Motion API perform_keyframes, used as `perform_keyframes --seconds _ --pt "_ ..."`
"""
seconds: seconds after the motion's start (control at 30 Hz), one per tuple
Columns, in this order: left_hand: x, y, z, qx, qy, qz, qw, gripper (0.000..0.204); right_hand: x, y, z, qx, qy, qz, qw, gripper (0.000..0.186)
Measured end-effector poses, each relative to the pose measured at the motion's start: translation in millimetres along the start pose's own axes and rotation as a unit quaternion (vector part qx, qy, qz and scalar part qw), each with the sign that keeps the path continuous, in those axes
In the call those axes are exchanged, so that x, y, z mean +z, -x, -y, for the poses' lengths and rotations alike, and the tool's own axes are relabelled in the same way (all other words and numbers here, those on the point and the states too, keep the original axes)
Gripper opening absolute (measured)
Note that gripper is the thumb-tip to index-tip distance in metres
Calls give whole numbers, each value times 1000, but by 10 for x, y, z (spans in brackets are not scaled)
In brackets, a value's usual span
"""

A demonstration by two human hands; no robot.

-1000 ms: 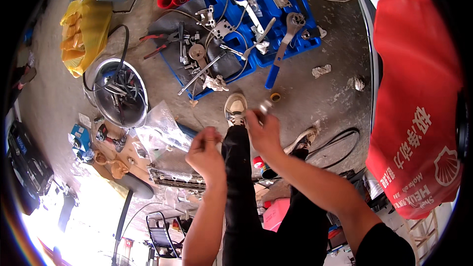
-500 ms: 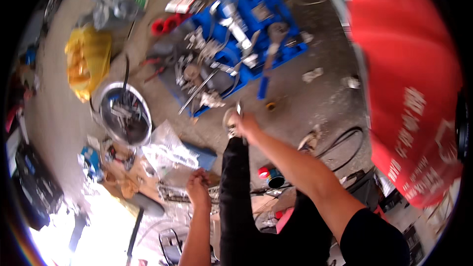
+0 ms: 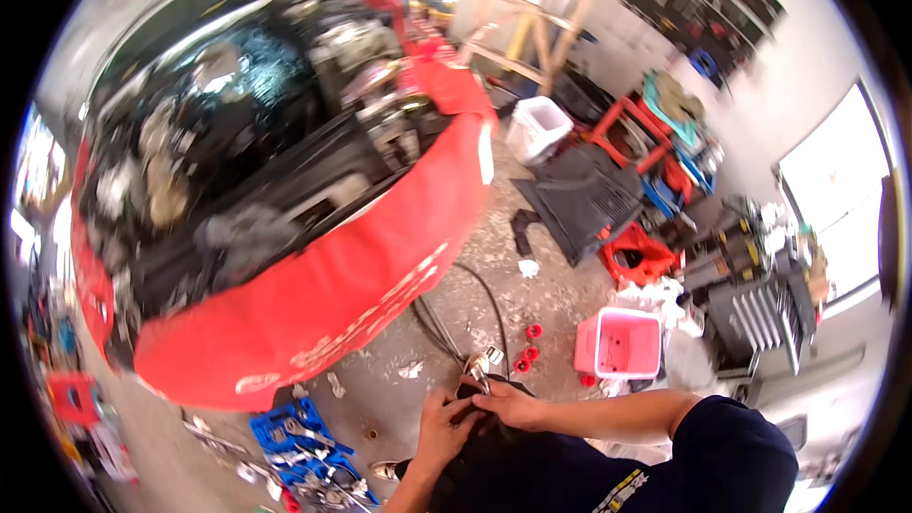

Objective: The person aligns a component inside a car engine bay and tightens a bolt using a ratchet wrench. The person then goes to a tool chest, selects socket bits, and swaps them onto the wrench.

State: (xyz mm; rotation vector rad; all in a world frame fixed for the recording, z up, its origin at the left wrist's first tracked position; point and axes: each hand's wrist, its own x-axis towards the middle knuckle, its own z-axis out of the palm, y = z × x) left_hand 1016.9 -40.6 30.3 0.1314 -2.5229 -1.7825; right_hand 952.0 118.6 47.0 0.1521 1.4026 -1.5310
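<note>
My two hands meet low in front of my body, over my dark trousers. My right hand [image 3: 511,407] is closed round a slim shiny metal tool [image 3: 481,379], whose end sticks out past the fingers toward my shoe; its exact kind does not show. Against it, my left hand [image 3: 443,433] has its fingers curled and its fingertips close to the right hand's. Whatever the left fingers grip is hidden. Ahead and to the left stands a car with an exposed engine bay [image 3: 237,123], its front edge draped with a red protective cover [image 3: 380,271].
A blue tool case [image 3: 275,429] with loose tools lies on the floor at lower left. Black hoses [image 3: 494,299] run out from under the car. Right of them are small red parts [image 3: 532,353], a pink bin [image 3: 622,347], a black plastic panel [image 3: 579,195] and a wooden ladder [image 3: 541,33].
My view has swung right and up, from the floor tools to the car and the room's right side. My hands, apart before, are now together at my lap.
</note>
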Motion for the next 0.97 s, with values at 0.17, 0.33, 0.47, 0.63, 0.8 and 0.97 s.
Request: perform_keyframes --seconds 0.17,0.33,0.47,0.63,0.8,0.97 --pt "881 -1066 -984 178 -8 167 970 31 -1021 746 447 -136 -177 -109 969 46" --pt "1500 -2302 -1633 243 -50 339 907 36 -1861 1083 1234 -155 -311 -92 933 48" --pt "1999 -3093 -2056 345 -76 333 874 34 -2634 965 1575 -217 -233 -82 944 50" --pt "2471 -4218 -2000 398 -73 353 844 25 -3517 651 2398 -183 -247 -66 949 63" --pt "2575 -5726 -2263 163 100 301 934 36 -4329 -63 3701 -245 16 -274 930 56" --pt "2478 -6996 -2436 76 147 266 950 35 -4993 -495 4830 -267 46 -209 940 66"
